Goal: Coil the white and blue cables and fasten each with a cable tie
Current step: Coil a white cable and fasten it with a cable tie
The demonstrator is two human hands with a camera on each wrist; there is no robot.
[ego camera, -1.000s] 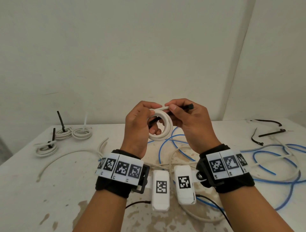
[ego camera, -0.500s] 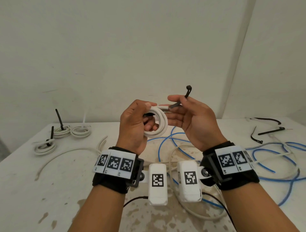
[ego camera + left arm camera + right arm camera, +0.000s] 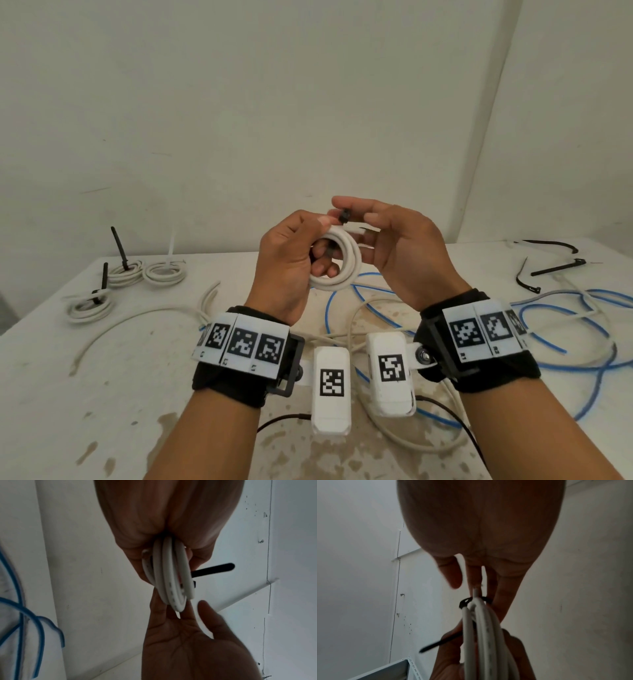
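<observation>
My left hand [image 3: 291, 263] grips a small white cable coil [image 3: 337, 270] upright above the table, with fingers through its hole. A black cable tie [image 3: 343, 216] passes through the coil and bends over its top. My right hand [image 3: 394, 246] reaches in from the right, its straight fingers resting on the tie's head end at the coil's top, thumb apart. In the left wrist view the tie's tail [image 3: 212, 570] sticks out beside the coil [image 3: 171, 577]. The right wrist view shows the tie [image 3: 467, 601] arched over the coil [image 3: 481, 635].
Three tied white coils [image 3: 125, 270] lie at the table's back left, with a loose white cable [image 3: 137, 318] near them. Blue cables [image 3: 565, 325] sprawl under and right of my hands. Spare black ties [image 3: 555, 267] lie back right. A wall stands close behind.
Half a second ago the tie's head stuck up above my right fingers; now it is bent down over the coil's top toward my left thumb. The coil has stayed in my left hand.
</observation>
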